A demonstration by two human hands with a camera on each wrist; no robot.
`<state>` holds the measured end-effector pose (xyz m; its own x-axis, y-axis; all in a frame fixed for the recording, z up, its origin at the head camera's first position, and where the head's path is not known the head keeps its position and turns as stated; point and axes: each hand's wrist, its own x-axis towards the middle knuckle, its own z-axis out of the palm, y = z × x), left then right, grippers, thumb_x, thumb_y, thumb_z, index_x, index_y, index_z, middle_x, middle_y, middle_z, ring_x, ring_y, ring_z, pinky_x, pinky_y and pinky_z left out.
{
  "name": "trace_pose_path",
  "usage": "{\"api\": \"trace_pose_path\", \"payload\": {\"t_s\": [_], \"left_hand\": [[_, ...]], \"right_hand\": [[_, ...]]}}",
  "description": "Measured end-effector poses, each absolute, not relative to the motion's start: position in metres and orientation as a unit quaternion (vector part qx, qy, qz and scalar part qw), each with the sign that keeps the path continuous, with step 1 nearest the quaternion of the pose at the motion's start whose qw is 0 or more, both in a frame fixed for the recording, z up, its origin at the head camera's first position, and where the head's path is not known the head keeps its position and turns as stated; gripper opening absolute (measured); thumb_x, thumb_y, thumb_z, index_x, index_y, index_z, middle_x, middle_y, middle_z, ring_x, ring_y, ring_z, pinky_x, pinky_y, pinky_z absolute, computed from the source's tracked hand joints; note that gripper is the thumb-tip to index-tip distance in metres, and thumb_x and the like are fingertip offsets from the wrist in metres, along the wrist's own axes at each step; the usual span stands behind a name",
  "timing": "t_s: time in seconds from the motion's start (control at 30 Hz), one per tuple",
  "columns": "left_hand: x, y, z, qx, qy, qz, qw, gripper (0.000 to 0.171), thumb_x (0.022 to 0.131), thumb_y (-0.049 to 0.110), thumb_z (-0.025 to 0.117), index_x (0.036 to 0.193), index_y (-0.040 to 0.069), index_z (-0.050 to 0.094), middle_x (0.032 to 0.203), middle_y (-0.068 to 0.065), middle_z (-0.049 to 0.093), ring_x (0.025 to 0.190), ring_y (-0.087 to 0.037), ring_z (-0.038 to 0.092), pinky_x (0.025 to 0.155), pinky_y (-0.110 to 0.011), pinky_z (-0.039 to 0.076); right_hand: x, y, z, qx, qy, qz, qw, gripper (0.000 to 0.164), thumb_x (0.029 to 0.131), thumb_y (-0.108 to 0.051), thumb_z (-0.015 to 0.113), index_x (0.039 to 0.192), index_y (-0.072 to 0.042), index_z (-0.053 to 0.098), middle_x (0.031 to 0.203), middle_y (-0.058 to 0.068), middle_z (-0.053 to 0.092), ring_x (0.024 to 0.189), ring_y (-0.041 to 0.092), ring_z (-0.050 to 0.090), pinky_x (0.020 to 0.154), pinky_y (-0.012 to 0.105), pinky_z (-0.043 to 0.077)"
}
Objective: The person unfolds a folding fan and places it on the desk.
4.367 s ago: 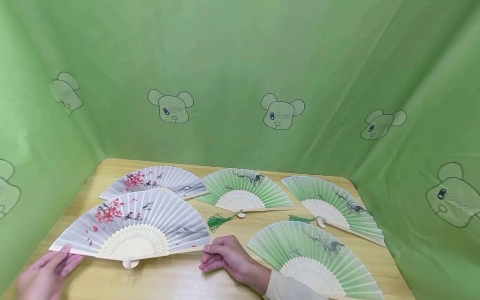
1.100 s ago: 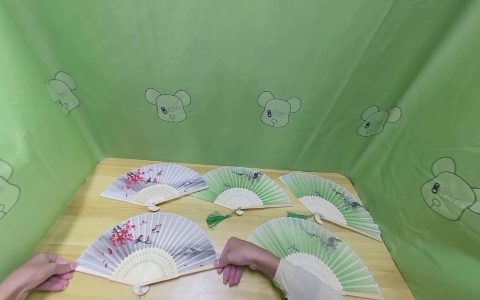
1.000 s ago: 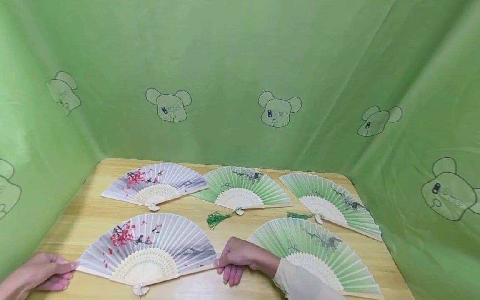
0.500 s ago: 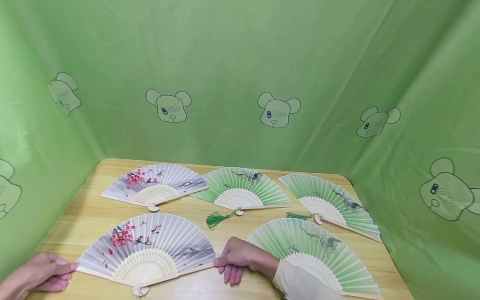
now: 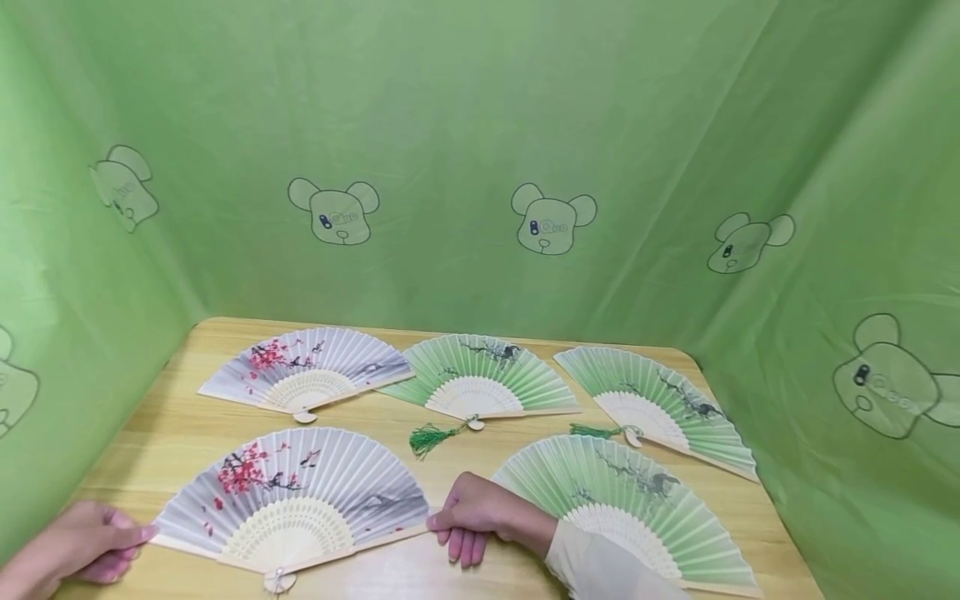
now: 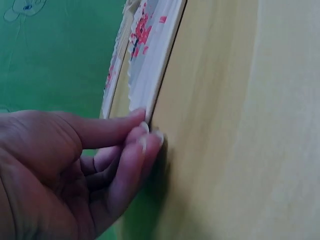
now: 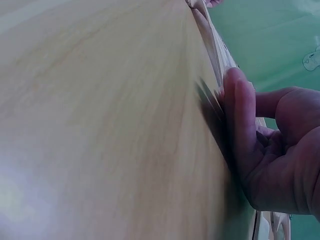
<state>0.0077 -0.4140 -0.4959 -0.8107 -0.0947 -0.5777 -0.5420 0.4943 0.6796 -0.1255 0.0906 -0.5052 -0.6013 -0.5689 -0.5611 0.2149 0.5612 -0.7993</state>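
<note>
A spread folding fan, grey-white with red blossoms and pale pierced ribs, lies at the table's front left. My left hand pinches its left end between thumb and fingers. At the opposite end, the thumb and curled fingers of my right hand grip the outer rib. The left wrist view shows the left hand with thumb and fingertips at the corner of the fan. Seen edge-on in the right wrist view, the fan runs low along the table to the right hand.
Behind lies a matching blossom fan, its right tip overlapping a green fan with a green tassel. Another green fan is at the back right. My right forearm crosses the front green fan. Green curtains surround the table.
Since the earliest frame, both hands have brought the blossom fan down, nearer me and slightly right, uncovering the blossom fan behind. Over the last second, hands and fan have stayed nearly still.
</note>
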Motion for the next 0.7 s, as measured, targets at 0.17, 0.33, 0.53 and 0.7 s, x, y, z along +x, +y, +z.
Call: {"api": "trace_pose_path", "payload": {"t_s": [0.17, 0.33, 0.53, 0.7], "left_hand": [[0.001, -0.404, -0.491, -0.198, 0.878, 0.383, 0.207, 0.028, 0.097, 0.02, 0.072, 0.075, 0.005, 0.063, 0.065, -0.001, 0.063, 0.055, -0.011, 0.057, 0.048, -0.021, 0.058], [-0.005, -0.397, -0.483, -0.187, 0.912, 0.316, 0.182, 0.029, 0.095, 0.018, 0.071, 0.072, 0.007, 0.059, 0.063, -0.001, 0.061, 0.053, -0.013, 0.056, 0.045, -0.022, 0.053], [-0.014, -0.391, -0.473, -0.161, 0.941, 0.257, 0.15, 0.029, 0.097, 0.025, 0.067, 0.073, 0.01, 0.06, 0.06, 0.001, 0.059, 0.053, -0.014, 0.053, 0.046, -0.025, 0.045], [-0.028, -0.384, -0.461, -0.144, 0.954, 0.242, 0.104, 0.026, 0.101, 0.027, 0.061, 0.089, 0.005, 0.069, 0.062, 0.001, 0.062, 0.057, -0.017, 0.054, 0.053, -0.027, 0.041]], "right_hand": [[-0.126, 0.095, -0.502, -0.116, 0.784, -0.447, 0.415, 0.034, 0.095, -0.021, 0.075, 0.069, 0.001, 0.072, 0.052, 0.009, 0.067, 0.037, 0.011, 0.06, 0.032, 0.023, 0.054], [-0.128, 0.102, -0.5, -0.121, 0.776, -0.459, 0.416, 0.033, 0.098, -0.02, 0.071, 0.072, 0.001, 0.072, 0.055, 0.009, 0.069, 0.039, 0.011, 0.061, 0.033, 0.022, 0.055], [-0.133, 0.115, -0.496, -0.138, 0.763, -0.484, 0.407, 0.026, 0.1, -0.018, 0.067, 0.083, 0.0, 0.074, 0.065, 0.009, 0.071, 0.045, 0.011, 0.063, 0.04, 0.023, 0.06], [-0.141, 0.131, -0.484, -0.159, 0.772, -0.483, 0.38, 0.024, 0.101, -0.018, 0.066, 0.091, 0.002, 0.074, 0.075, 0.011, 0.074, 0.055, 0.012, 0.067, 0.051, 0.027, 0.066]]}}
